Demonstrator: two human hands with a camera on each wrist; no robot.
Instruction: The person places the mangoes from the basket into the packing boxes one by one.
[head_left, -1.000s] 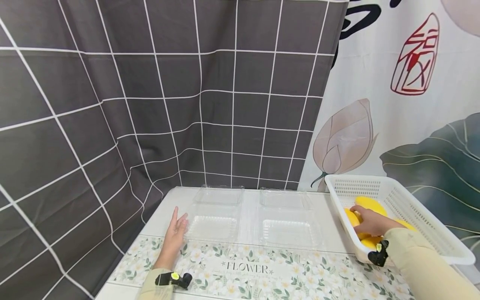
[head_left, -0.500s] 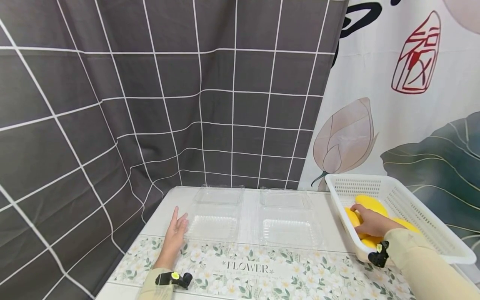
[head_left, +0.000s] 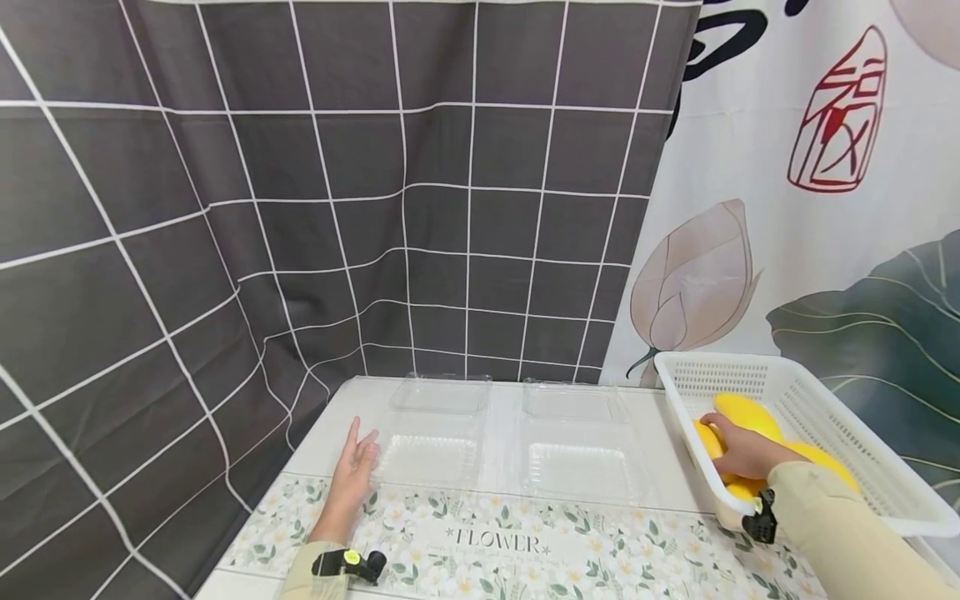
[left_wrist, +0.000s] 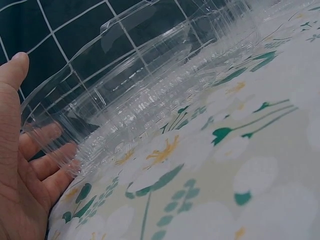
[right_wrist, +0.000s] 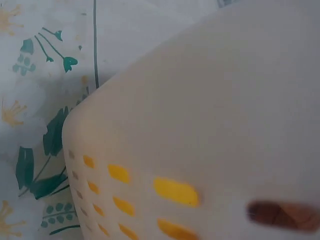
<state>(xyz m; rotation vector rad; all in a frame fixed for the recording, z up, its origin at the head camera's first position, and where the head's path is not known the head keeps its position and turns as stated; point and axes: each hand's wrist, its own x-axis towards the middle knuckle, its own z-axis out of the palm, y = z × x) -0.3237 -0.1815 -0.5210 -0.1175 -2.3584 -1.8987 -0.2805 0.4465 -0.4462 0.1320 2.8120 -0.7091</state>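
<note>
My right hand [head_left: 750, 450] reaches down into a white plastic basket [head_left: 723, 360] at the right, fingers and thumb curled over a smooth yellow fruit [head_left: 707, 438] by its left wall. Several more smooth yellow pieces, such as a rounded one [head_left: 750, 414], lie around that hand. In the right wrist view the basket wall [right_wrist: 200, 110] hides most of the hand; yellow shows through the slots. My left hand [head_left: 352, 467] lies beside a clear hinged plastic box [head_left: 431, 458], thumb apart from the fingers. The left wrist view has its fingertips [left_wrist: 55, 185] at the box's side, partly seen through the plastic.
A second clear box [head_left: 577, 471], lid raised back like the first, sits between the left box and the basket. A floral cloth strip [head_left: 495, 542] runs along the front of the white table [head_left: 315, 437]. Dark grid curtain [head_left: 420, 208] closes off the back and left.
Inside the basket the yellow pieces have shifted slightly around my right hand, the one at right showing more. My left hand and both boxes stay where they were.
</note>
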